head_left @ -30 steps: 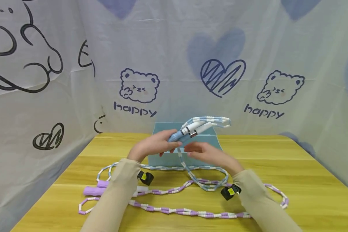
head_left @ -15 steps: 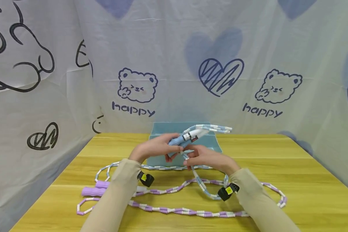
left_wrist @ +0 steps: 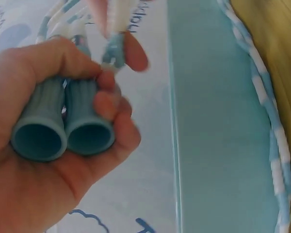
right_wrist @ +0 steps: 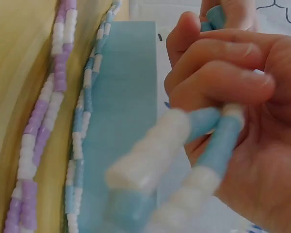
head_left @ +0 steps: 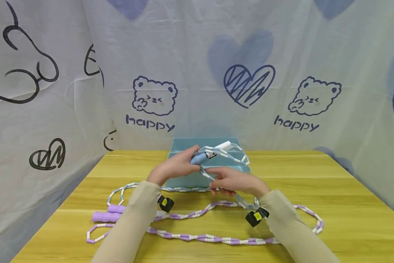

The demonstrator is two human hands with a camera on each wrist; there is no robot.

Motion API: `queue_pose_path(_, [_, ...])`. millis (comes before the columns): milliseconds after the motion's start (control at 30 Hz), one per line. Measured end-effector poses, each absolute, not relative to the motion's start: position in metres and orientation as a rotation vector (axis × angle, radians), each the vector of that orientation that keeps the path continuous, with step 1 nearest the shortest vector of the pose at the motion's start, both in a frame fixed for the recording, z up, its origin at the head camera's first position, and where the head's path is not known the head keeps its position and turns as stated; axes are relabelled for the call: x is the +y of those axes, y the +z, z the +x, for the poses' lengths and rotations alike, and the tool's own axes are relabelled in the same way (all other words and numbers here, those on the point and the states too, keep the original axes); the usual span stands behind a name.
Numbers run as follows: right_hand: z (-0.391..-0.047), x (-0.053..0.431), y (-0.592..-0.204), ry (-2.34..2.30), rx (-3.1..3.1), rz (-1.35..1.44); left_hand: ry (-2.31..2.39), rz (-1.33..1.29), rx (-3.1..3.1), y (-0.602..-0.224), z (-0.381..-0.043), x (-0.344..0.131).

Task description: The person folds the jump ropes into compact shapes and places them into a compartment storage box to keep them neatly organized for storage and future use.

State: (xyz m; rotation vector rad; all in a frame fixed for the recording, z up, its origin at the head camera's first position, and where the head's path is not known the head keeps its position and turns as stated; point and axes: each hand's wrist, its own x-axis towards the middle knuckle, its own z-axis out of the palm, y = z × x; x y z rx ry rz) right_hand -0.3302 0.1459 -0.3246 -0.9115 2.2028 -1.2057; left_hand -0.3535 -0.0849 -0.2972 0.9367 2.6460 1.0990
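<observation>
In the head view my left hand point(head_left: 175, 168) grips the blue-and-white handles point(head_left: 201, 158) of a beaded jump rope, raised in front of a light blue box point(head_left: 183, 180). Both hollow handle ends point(left_wrist: 89, 136) face the left wrist camera, side by side under my curled fingers. A doubled length of beaded rope point(head_left: 236, 159) loops out past the handles. My right hand point(head_left: 239, 181) sits just right of the left and holds two strands of the blue-and-white rope point(right_wrist: 218, 145) under curled fingers. More of this rope point(head_left: 183, 189) lies along the box's front.
A purple-and-white jump rope point(head_left: 190, 237) stretches across the wooden table point(head_left: 341, 204), its purple handles point(head_left: 105, 217) at the left, partly behind my left sleeve point(head_left: 131, 219). A printed white curtain point(head_left: 197, 117) hangs behind the table.
My right hand has gone from hovering beside the left hand, fingers loose, to gripping the hanging rope. The loop past the handles has sagged lower, and the handles have shifted a little.
</observation>
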Motion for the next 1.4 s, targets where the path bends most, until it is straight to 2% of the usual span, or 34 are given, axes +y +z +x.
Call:
queue_pose_path(300, [-0.329,0.141,-0.314,-1.289,2.263,-0.980,0.718,0.832,2.929,-0.299,-0.355,-0.078])
queue_pose_path(533, [-0.327,0.136,-0.309,-1.343,2.330,-1.073,0.652,0.815,2.959,-0.304,-0.352,-0.075])
queue_pose_path(867, [-0.326,0.138,-0.308,-1.356,2.355,-1.049,0.602,0.822,3.001,-0.304,-0.352,-0.076])
queue_pose_path(1400, [-0.330,0.203,-0.277,-1.158,2.354,-0.946,0.609,0.780,2.930,-0.298,-0.358,-0.100])
